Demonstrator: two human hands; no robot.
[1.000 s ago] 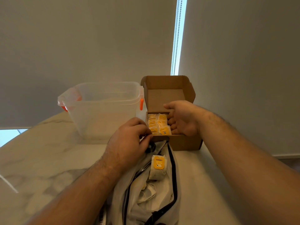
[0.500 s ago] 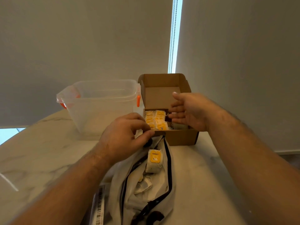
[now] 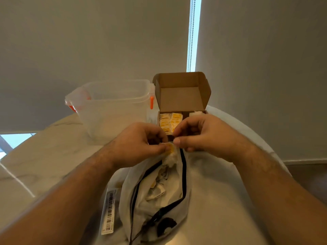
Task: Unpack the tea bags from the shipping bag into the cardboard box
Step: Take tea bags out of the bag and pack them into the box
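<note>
Pinching tea bag [image 3: 170, 150] with left hand [image 3: 139, 140] over shipping bag [image 3: 184, 197]; touching it with curled right hand [image 3: 201, 135], grip unclear; cardboard box [image 3: 184, 98] just beyond.

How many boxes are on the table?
2. A clear plastic box stands at the back left; an open cardboard box stands to its right, holding yellow tea bags. The left hand and right hand hide its front edge, but no other box shows.

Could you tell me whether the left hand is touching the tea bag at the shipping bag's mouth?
Touching: the head view shows the left hand pinching the tea bag by its yellow label.
</note>
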